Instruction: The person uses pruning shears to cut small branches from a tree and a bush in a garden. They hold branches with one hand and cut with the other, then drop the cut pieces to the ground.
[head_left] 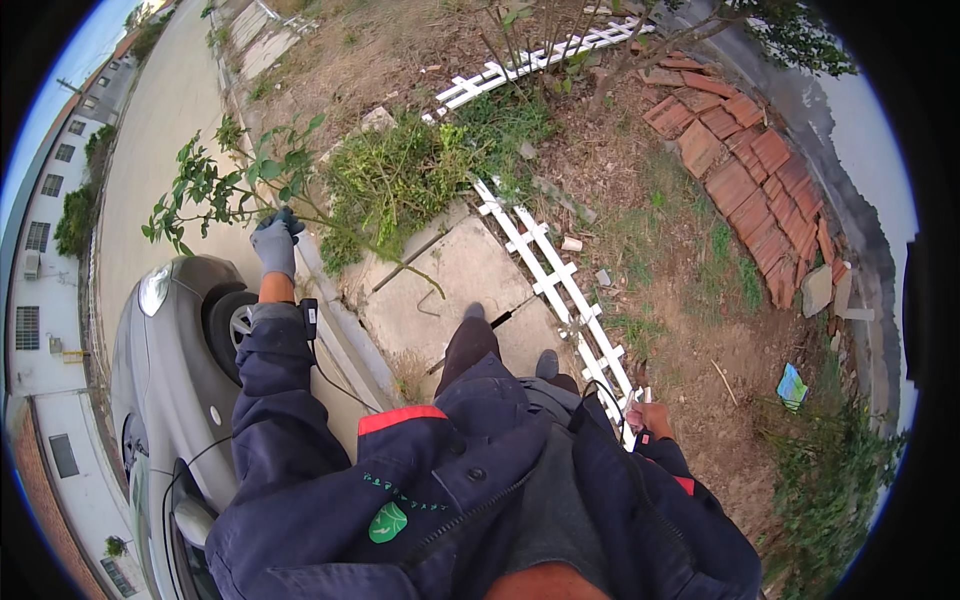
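My left hand (275, 243), in a grey glove with dark fingertips, is raised at arm's length on the left. Its fingers are closed around a leafy branch (222, 193), whose leaves spread to the left and above the hand. The branch's thin stem (350, 229) runs off to the right over a pile of cut greenery (395, 165). Down by my right side, my bare right hand (652, 418) is curled beside a low white picket fence (562, 283). What those fingers hold, if anything, is too small to make out.
Close on my left stands a grey car (190, 360) by the kerb. Concrete slabs (465, 265) with gaps lie under my feet, and a bent metal hook sticks up there. Stacked red roof tiles (750, 190) rest along the wall at right; a shrub (835, 460) grows below them.
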